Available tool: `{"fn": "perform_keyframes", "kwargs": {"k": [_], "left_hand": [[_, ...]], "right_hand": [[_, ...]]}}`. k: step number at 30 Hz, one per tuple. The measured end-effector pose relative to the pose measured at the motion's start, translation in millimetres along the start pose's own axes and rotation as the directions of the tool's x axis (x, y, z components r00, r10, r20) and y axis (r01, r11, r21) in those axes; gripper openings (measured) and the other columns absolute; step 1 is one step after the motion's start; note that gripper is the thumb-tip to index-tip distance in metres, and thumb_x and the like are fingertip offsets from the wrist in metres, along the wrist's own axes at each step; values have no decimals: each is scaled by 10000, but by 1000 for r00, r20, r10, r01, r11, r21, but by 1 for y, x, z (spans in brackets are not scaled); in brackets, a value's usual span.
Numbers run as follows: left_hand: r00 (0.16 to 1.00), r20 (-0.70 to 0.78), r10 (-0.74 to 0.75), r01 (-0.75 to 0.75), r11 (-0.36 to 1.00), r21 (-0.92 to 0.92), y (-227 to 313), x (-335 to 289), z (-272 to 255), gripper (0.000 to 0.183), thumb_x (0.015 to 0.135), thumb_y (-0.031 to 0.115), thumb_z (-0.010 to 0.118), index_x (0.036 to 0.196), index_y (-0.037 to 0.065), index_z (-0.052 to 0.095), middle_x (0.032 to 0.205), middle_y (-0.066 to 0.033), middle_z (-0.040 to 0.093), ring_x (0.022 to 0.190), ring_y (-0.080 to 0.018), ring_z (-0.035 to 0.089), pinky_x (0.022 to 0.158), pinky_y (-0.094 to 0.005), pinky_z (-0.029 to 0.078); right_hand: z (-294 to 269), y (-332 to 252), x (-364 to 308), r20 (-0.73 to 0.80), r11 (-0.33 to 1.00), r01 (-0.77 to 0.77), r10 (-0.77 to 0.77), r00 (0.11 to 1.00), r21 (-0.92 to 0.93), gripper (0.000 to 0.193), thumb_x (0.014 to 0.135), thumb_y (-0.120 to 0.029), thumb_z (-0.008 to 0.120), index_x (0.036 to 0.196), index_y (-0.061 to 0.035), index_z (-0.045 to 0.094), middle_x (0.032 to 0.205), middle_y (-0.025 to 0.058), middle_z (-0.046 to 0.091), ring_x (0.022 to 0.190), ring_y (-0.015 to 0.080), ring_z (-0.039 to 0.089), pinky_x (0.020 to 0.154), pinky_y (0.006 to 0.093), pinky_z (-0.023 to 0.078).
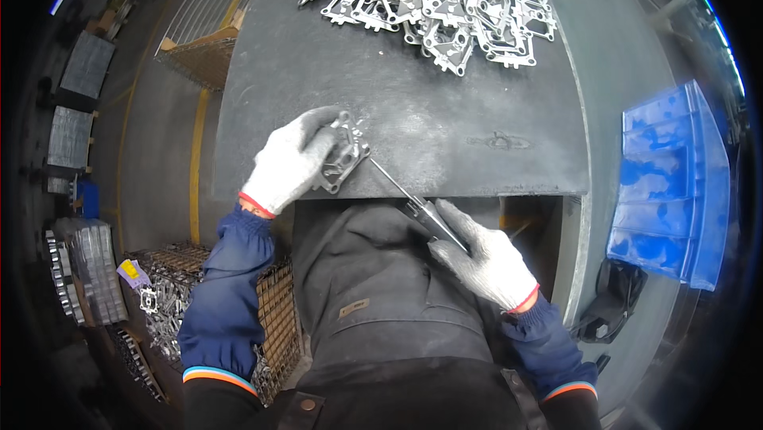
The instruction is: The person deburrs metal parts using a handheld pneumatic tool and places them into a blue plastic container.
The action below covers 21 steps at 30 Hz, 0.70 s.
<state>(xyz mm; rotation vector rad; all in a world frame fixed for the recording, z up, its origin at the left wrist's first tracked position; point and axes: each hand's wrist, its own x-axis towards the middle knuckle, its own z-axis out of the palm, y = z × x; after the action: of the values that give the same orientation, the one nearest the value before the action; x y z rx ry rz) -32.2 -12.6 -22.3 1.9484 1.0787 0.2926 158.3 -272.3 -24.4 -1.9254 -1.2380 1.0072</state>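
Observation:
My left hand point(292, 156), in a white knit glove with grey fingers, grips a silver cast metal frame point(346, 158) near the table's front edge. The frame is tilted, and my fingers cover part of it. A long, slim metal file point(391, 179) lies in my right hand point(486, 258), gloved the same way, with the fingers closed round its dark handle part. Its thin tip reaches the right side of the frame; whether it touches cannot be made out. Beyond my hands, a heap of similar cast frames point(445, 5) covers the far part of the table.
The dark table point(509, 104) has a straight front edge close to my body. A wire basket point(274, 315) with metal parts stands low at the left, another wire cage point(208, 40) farther off. To the right is a blue plastic bin point(668, 184), with a black bag point(613, 299) below it.

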Motion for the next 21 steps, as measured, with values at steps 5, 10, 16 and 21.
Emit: {"fn": "perform_keyframes", "kwargs": {"k": [5, 10, 16, 21], "left_hand": [[980, -15, 197, -195, 976, 94, 8, 7, 20, 336, 1007, 185, 679, 1294, 19, 731, 1131, -159, 790, 1012, -209, 766, 917, -326, 589], [965, 86, 250, -263, 937, 229, 27, 12, 29, 336, 1006, 242, 690, 1272, 44, 744, 1118, -162, 789, 1018, -247, 779, 904, -333, 598], [939, 85, 333, -342, 882, 324, 22, 17, 29, 329, 1008, 258, 676, 1265, 68, 755, 1115, -132, 795, 977, -241, 786, 898, -339, 600], [959, 118, 258, -281, 917, 283, 28, 17, 30, 331, 1007, 255, 677, 1268, 69, 756, 1114, -129, 797, 970, -236, 787, 892, -333, 600]], "right_hand": [[-13, -3, -14, 8, 996, 56, -56, 998, -66, 669, 959, -325, 800, 1508, -26, 561, 1229, 261, 733, 1152, 410, 721, 939, 399, 591], [-19, -8, -13, 46, 987, 103, -98, 994, -127, 675, 968, -346, 777, 1523, -40, 544, 1203, 257, 736, 1095, 425, 727, 903, 422, 598], [-13, -11, -3, 0, 969, 157, -160, 987, -190, 650, 990, -363, 738, 1525, -53, 539, 1115, 261, 741, 978, 441, 732, 820, 459, 590], [-8, -16, -2, 54, 978, 57, -47, 997, -198, 599, 1015, -316, 707, 1527, -55, 537, 1112, 261, 740, 986, 445, 730, 823, 467, 585]]}}
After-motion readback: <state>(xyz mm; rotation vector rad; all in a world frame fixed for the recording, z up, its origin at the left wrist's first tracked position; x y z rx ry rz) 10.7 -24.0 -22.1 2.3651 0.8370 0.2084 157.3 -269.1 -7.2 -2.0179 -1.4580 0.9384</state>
